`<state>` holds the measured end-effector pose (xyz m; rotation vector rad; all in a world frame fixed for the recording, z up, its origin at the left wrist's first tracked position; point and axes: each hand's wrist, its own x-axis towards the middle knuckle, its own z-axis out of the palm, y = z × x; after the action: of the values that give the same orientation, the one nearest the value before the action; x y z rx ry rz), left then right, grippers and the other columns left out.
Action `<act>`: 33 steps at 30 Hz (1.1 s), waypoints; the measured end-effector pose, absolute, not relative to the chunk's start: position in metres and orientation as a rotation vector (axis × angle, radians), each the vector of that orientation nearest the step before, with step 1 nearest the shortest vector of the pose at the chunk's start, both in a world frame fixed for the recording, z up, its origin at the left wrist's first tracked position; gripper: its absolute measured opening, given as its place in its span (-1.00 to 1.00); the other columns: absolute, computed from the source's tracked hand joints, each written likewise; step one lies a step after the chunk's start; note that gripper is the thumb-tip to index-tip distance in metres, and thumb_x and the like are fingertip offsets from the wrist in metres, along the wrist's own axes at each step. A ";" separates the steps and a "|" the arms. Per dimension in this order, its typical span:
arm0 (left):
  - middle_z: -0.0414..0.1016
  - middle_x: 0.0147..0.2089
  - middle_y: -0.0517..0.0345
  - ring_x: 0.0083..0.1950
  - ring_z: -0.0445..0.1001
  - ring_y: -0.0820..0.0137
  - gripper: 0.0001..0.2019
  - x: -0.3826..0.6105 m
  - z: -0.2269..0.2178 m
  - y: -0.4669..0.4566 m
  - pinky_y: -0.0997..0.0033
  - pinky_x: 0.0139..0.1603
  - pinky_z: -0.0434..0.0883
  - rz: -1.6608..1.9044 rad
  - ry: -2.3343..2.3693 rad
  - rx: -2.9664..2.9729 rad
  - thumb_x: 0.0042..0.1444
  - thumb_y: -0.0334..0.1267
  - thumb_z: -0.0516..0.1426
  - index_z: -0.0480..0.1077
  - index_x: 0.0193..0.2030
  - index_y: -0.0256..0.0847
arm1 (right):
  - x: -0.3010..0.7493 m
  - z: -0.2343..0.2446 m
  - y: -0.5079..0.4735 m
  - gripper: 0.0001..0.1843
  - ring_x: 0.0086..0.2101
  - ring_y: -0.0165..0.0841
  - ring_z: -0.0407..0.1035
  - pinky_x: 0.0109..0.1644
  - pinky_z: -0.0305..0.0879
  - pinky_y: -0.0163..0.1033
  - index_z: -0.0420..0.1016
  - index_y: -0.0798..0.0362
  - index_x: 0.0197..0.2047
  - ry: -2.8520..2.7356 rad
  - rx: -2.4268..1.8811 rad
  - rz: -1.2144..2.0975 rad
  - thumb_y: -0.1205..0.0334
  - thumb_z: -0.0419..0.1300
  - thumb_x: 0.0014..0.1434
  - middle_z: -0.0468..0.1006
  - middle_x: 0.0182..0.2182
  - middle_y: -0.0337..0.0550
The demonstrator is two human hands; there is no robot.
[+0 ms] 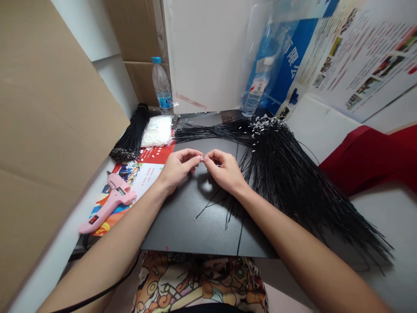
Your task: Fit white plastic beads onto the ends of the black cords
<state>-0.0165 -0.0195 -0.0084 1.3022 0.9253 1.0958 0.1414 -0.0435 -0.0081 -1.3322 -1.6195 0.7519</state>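
Note:
My left hand (pixel 182 167) and my right hand (pixel 224 170) meet fingertip to fingertip above the dark tabletop (pixel 182 230). Thumb and forefinger of the left pinch a tiny white plastic piece (pixel 201 158). The right hand is also closed in a pinch, its fingertips at that same piece; what else it grips is mostly hidden. Thin black cords (pixel 208 205) trail on the table below the right hand. Beside my right forearm lies a large heap of black cords (pixel 293 182), with small white pieces (pixel 265 124) on their far ends.
At left are a pink glue gun (pixel 112 200) on a printed sheet (pixel 148 174), a bag of white pieces (pixel 157 130) and a black cord bundle (pixel 132 132). More cords (pixel 211 132) lie across the back. Two plastic bottles (pixel 162 84) (pixel 257 89) stand behind. Cardboard (pixel 55 87) rises at left.

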 end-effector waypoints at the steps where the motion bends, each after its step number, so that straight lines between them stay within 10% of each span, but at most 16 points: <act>1: 0.48 -0.43 0.18 -0.47 0.31 0.51 -0.77 -0.017 -0.008 -0.020 0.44 -0.41 0.30 1.090 0.920 1.289 -0.10 -0.20 0.36 0.55 -0.31 -0.28 | 0.142 -0.009 -0.043 -0.74 -0.49 -0.47 0.22 -0.38 0.15 -0.34 0.42 0.08 -0.42 -1.618 -1.328 0.768 0.07 0.12 0.16 0.44 -0.53 -0.24; 33: 0.47 -0.39 0.17 -0.41 0.34 0.49 -0.75 -0.016 -0.009 -0.020 0.45 -0.42 0.29 1.065 0.886 1.190 -0.14 -0.21 0.38 0.54 -0.32 -0.27 | 0.142 -0.008 -0.044 -0.79 -0.49 -0.47 0.24 -0.37 0.16 -0.33 0.43 0.08 -0.42 -1.606 -1.268 0.768 0.12 0.13 0.14 0.46 -0.52 -0.24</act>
<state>-0.0161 -0.0200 -0.0087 1.1905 0.8861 1.0646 0.1420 -0.0437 -0.0076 -1.2684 -1.6055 0.7676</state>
